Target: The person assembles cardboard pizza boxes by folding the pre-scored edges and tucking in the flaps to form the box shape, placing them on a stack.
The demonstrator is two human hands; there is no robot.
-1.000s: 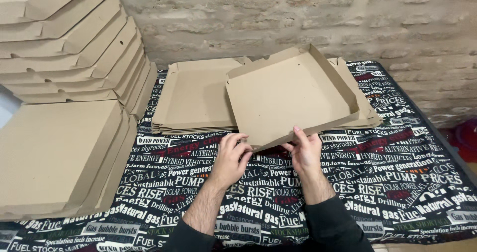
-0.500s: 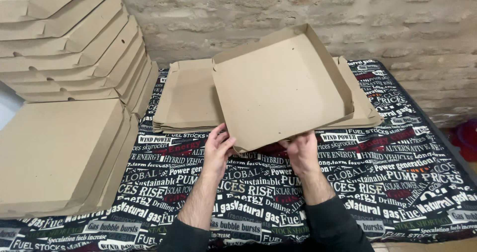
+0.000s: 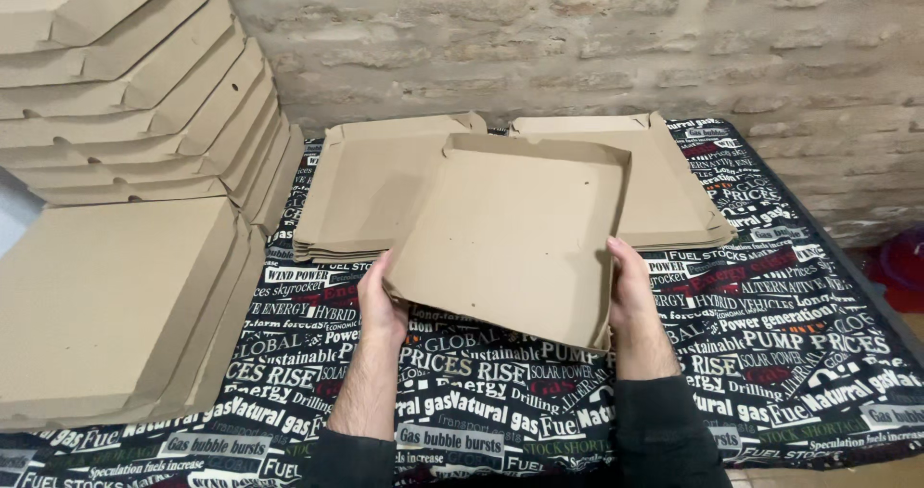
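Cardboard fills most of what I see from the head camera. I have a shallow brown box tray, square-ish with low folded walls, lifted off the tabletop and tilted so its far wall is higher and its near edge dips toward me. My left hand clamps the near left edge, thumb on the inner face and fingers underneath. My right hand grips the right-hand side close to the near corner, fingers wrapped over the wall. Both hands are closed on the tray, roughly level with each other, so neither is clearly nearer. The tray lies straight ahead of them, spreading away from me, with no marked long axis that I can make out.

The tray is empty; I see only a few small holes in its floor. Beneath and behind it, two low stacks of flat unfolded blanks lie side by side on the printed black cloth, and the tray overlaps both in my view without touching them as far as I can tell. To my left, a pile of closed boxes rests on the tabletop edge, and a taller leaning stack of boxes stands behind it against the brick wall.
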